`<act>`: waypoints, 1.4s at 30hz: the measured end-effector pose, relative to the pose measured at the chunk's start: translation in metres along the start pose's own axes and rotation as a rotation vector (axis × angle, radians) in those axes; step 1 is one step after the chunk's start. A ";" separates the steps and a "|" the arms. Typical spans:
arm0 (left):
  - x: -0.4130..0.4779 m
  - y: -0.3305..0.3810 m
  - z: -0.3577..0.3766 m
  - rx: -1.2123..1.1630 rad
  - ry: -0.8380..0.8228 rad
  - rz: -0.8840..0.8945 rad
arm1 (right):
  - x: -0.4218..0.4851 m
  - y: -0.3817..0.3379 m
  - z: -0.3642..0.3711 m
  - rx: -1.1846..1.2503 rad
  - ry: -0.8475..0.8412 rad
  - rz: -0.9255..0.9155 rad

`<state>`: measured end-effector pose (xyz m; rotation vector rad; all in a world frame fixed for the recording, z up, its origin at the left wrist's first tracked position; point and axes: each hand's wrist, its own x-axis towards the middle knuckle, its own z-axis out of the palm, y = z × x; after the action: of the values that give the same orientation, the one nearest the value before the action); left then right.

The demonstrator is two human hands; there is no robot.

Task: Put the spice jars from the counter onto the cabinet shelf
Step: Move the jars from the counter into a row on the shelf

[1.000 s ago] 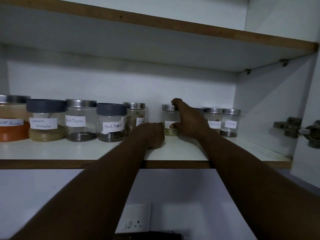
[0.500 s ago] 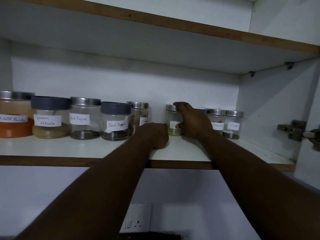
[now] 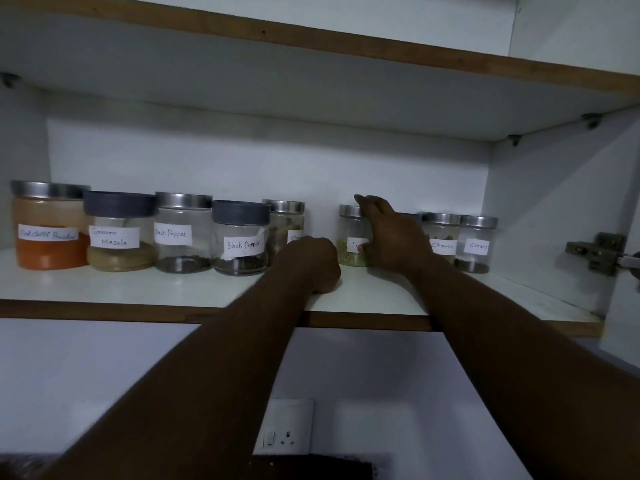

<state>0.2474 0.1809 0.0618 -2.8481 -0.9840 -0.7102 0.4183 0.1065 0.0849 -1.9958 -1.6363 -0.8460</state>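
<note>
The right hand (image 3: 394,237) holds the green spice jar (image 3: 350,237). Its fingers curl over the shiny lid (image 3: 348,211), and the thumb presses on the front by the label (image 3: 355,244). The jar stands up straight on the shelf (image 3: 138,289), in a gap in the row of jars.

I think the job now is to set this jar neatly in the row. To do it well, slide the jar gently toward the back and keep it flat on its bottom. Turn the label to the front. Do not bump the jars on each side. Then let go slowly.

The left hand (image 3: 311,266) is curled into a fist. It rests on the shelf near the front edge, and I see nothing in it.

The held jar has a little green spice at the bottom. Its label starts with "Fe", and the thumb hides the rest. Far left, the chilli jar (image 3: 48,226) is about half full of red powder. Next, the Garam Masala jar (image 3: 119,233) has some tan powder. Two Black Pepper jars (image 3: 183,233) have a thin dark layer. One jar (image 3: 285,221) is partly hidden behind the left hand. On the right, the Cinnamon jar (image 3: 441,237) and the Cloves jar (image 3: 478,244) stand side by side.
</note>
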 end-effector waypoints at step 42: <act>-0.034 -0.049 -0.019 0.025 -0.070 -0.007 | 0.028 -0.084 0.013 0.127 0.085 -0.007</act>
<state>0.1872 0.1970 0.0589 -2.8675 -1.0048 -0.5981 0.3425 0.1528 0.0900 -1.8438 -1.6082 -0.7978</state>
